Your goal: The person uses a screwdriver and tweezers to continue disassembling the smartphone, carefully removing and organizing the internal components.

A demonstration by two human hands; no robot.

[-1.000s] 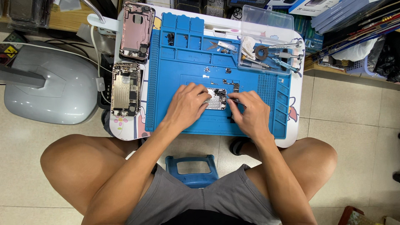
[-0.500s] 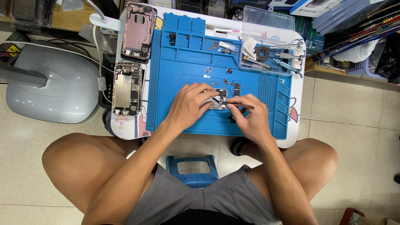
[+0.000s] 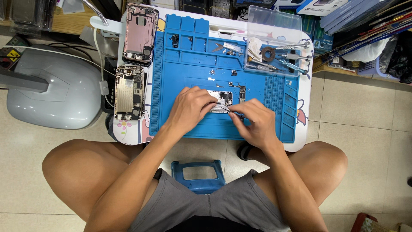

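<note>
Landmark: blue work mat [image 3: 193, 64] on the small tabletop [image 3: 300, 141].
Circuit board: small metal-shielded board [image 3: 222, 100] lies at the mat's centre, between both hands.
Left hand [image 3: 190, 107]: fingers curled, pressing down on the board's left edge.
Right hand [image 3: 254, 122]: closed in a pinch on thin tweezers [image 3: 235, 112], tips at the board's lower edge.
Left of mat: 2 opened phone bodies [image 3: 129, 91].
Mat's upper right: clear tray [image 3: 274, 47] of screwdrivers.
</note>
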